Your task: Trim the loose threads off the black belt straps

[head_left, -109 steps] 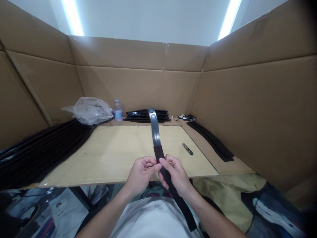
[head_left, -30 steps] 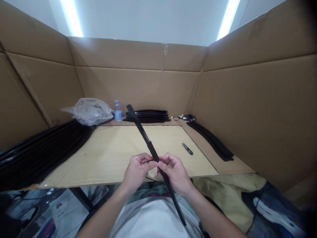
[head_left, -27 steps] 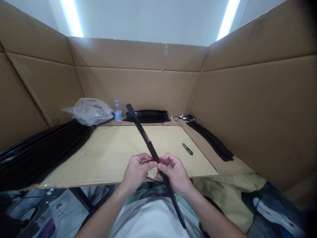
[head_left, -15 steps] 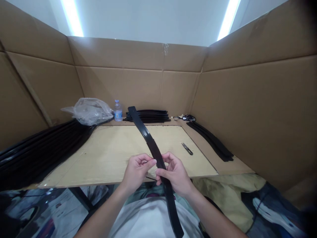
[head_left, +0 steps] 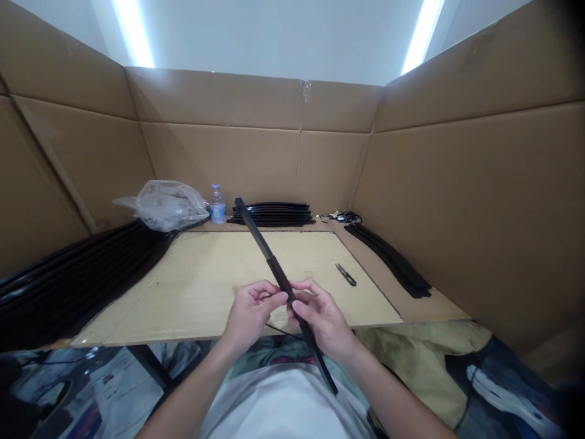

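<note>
Cardboard walls point(head_left: 219, 97) close in my pale counter point(head_left: 205, 286), and two bright lights point(head_left: 132, 33) shine above. A plastic bag point(head_left: 169, 204) sits by a heap of dark strips point(head_left: 91, 268) on the left; a bottle point(head_left: 218, 210) stands beside a black stack point(head_left: 274, 214) at the back. Snips point(head_left: 346, 274) lie on the right, near more black pieces point(head_left: 388, 259).

My right fingers point(head_left: 305, 310) are clamped on the long strip point(head_left: 280, 275), thumb on the near side. My left fingers point(head_left: 276, 300) are curled, the thumb tip against its left edge; whether they close on it or on something fine, I cannot tell. A thin cord point(head_left: 286, 332) hangs below.

I hold the strip in the air over the counter's front edge. Its long axis runs slantwise, far end to the back left, near end towards me and right, narrow edge uppermost.
</note>
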The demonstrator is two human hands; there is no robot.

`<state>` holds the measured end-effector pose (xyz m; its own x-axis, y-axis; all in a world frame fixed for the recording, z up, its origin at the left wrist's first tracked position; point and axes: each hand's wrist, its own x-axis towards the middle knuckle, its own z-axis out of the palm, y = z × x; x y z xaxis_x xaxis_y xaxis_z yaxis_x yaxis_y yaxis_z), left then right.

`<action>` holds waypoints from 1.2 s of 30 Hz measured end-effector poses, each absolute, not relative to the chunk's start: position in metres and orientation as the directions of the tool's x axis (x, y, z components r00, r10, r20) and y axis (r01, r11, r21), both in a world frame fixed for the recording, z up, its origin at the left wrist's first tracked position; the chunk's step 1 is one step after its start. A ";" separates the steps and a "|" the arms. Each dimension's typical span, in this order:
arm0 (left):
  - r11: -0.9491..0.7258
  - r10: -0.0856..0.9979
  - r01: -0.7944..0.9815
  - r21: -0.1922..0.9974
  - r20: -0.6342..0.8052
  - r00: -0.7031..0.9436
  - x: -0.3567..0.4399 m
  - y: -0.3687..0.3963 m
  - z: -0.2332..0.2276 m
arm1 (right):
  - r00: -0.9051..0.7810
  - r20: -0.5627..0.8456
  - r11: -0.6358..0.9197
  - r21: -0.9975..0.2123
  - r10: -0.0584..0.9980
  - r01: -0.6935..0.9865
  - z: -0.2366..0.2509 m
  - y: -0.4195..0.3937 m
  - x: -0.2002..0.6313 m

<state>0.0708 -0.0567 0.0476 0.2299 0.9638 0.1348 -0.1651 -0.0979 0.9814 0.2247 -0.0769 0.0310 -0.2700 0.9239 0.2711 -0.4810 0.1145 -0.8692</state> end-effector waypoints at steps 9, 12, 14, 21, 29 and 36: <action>-0.060 0.938 -0.129 0.990 0.100 0.331 0.068 -0.058 0.052 | -0.373 0.249 0.134 -0.942 0.894 -0.309 0.037 -0.077 0.225; -0.065 0.938 -0.114 0.991 0.100 0.333 0.067 -0.059 0.052 | -0.357 0.237 0.136 -0.949 0.904 -0.285 0.039 -0.079 0.225; -0.064 0.937 -0.117 0.991 0.100 0.336 0.068 -0.060 0.053 | -0.353 0.232 0.130 -0.948 0.906 -0.291 0.038 -0.080 0.225; -0.103 0.927 -0.133 0.986 0.143 0.347 0.069 -0.061 0.053 | -0.377 0.252 0.097 -0.918 0.891 -0.385 0.036 -0.081 0.226; -0.115 0.960 -0.167 0.979 0.152 0.234 0.069 -0.055 0.049 | -0.310 0.224 0.053 -0.878 0.924 -0.476 0.032 -0.079 0.223; -0.065 0.957 -0.146 0.987 0.104 0.273 0.069 -0.054 0.048 | -0.309 0.211 0.070 -0.909 0.927 -0.410 0.031 -0.075 0.223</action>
<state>0.0693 -0.0544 0.0478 0.2727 0.9565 0.1037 -0.1461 -0.0653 0.9871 0.2232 -0.0747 0.0315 -0.3091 0.9273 0.2110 -0.4102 0.0702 -0.9093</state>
